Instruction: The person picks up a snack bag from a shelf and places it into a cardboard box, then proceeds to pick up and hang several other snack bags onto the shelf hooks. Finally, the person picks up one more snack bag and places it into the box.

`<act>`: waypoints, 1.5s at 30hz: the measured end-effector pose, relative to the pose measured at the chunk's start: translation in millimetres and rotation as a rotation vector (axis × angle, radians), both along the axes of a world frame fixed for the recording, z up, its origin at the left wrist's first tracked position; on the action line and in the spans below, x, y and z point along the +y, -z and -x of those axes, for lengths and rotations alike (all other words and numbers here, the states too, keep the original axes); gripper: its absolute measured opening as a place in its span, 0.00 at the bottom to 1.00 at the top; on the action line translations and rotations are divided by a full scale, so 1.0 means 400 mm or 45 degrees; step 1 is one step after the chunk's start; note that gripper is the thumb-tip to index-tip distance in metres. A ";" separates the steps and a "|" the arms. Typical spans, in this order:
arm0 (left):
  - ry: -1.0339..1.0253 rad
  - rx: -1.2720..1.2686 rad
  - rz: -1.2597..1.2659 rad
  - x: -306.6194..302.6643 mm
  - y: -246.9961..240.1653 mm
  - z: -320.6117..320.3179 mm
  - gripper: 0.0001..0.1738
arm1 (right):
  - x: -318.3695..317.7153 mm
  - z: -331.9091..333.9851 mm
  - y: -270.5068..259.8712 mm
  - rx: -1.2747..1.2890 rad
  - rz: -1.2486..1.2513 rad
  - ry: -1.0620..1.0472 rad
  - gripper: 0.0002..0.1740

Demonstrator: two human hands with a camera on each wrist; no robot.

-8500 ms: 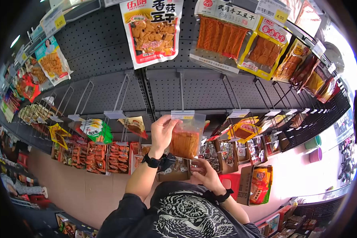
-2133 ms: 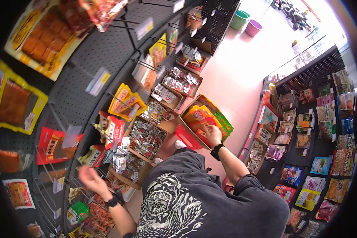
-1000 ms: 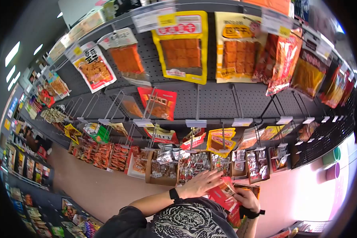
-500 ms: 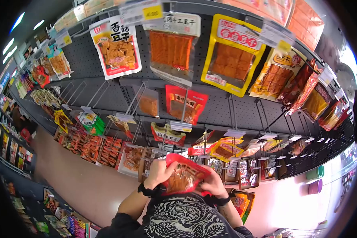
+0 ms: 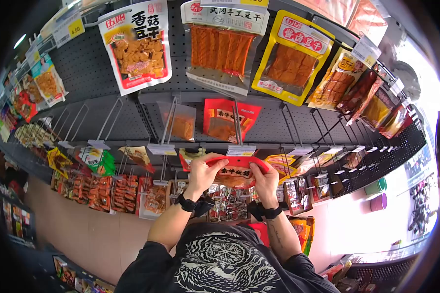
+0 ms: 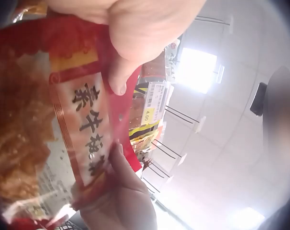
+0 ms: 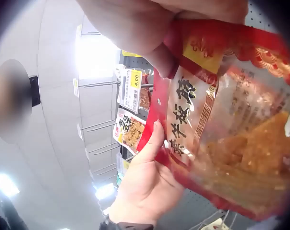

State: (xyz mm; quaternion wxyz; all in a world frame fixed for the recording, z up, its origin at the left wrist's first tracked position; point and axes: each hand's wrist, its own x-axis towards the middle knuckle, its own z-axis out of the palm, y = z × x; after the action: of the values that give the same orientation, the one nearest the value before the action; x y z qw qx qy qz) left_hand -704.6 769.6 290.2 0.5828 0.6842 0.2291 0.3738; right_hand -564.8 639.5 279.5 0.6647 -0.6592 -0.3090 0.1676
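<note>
Head view, two hands, one held red packet

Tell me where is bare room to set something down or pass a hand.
Floor between the left arm and lower red packets; for a hand, probably right of the hanging red packet, below the yellow-edged packet. Crowded: around the held packet and silver packets.

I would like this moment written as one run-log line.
left hand: pinching red packet at one top corner | right hand: pinching other top corner | similar red pouch: hanging beyond them
</note>
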 end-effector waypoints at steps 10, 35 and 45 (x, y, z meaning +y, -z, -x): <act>-0.008 -0.194 0.072 0.042 -0.053 -0.042 0.08 | 0.061 -0.019 -0.078 -0.179 -0.033 0.101 0.07; -0.075 -0.142 0.044 0.053 -0.053 -0.043 0.12 | 0.096 -0.024 -0.095 -0.241 0.054 0.232 0.07; -0.230 -0.033 -0.153 0.111 -0.060 -0.084 0.13 | 0.169 -0.056 -0.110 -0.146 0.043 0.215 0.10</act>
State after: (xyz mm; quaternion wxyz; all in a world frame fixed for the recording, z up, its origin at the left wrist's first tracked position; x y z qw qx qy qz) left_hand -670.9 814.1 314.3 0.5076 0.6896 0.2596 0.4466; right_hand -542.6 707.2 323.5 0.6465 -0.7025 -0.2870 0.0783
